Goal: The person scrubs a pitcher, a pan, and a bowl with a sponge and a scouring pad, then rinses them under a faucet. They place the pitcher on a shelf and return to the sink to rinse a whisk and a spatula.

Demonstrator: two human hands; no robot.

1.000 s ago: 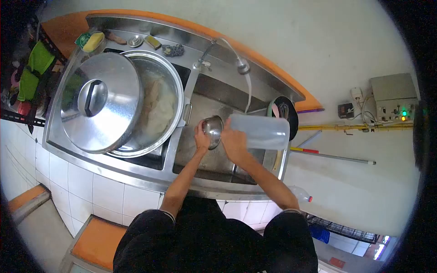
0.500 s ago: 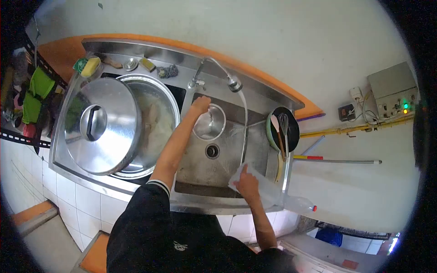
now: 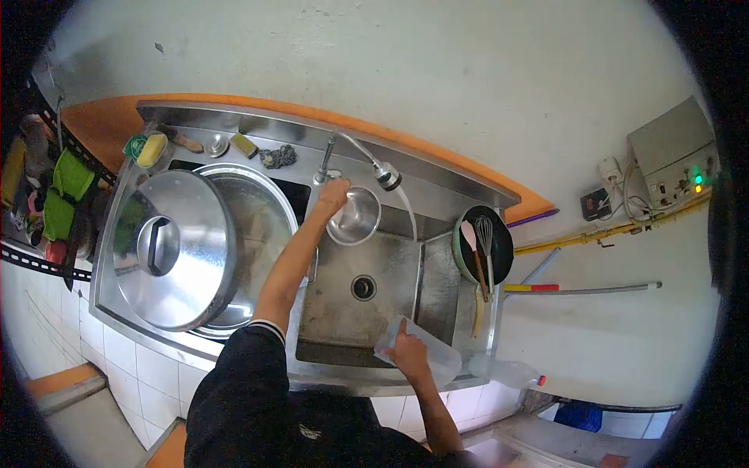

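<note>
My left hand [image 3: 335,195] is at the base of the tap [image 3: 325,162], its closed fingers beside the small tap handle and above the rim of a round steel bowl [image 3: 355,217]; what they grip is too small to tell. In my right hand [image 3: 409,355] is a translucent plastic container [image 3: 437,357], tilted over the front edge of the sink [image 3: 335,312], with one finger stretched along it. A thin stream of water [image 3: 408,209] curves down from the spray head [image 3: 388,176] into the sink.
A large pot [image 3: 269,191] with a steel lid [image 3: 175,249] stands left. Sponges and a scourer [image 3: 278,157] lie behind it. On the right are a pan [image 3: 466,257] with a whisk [image 3: 484,234] and a plastic bottle [image 3: 511,372].
My left hand has moved closer to the tap handle. The water stream looks shorter. The container in my right hand has come further into sight, and the whole view has shifted slightly.
</note>
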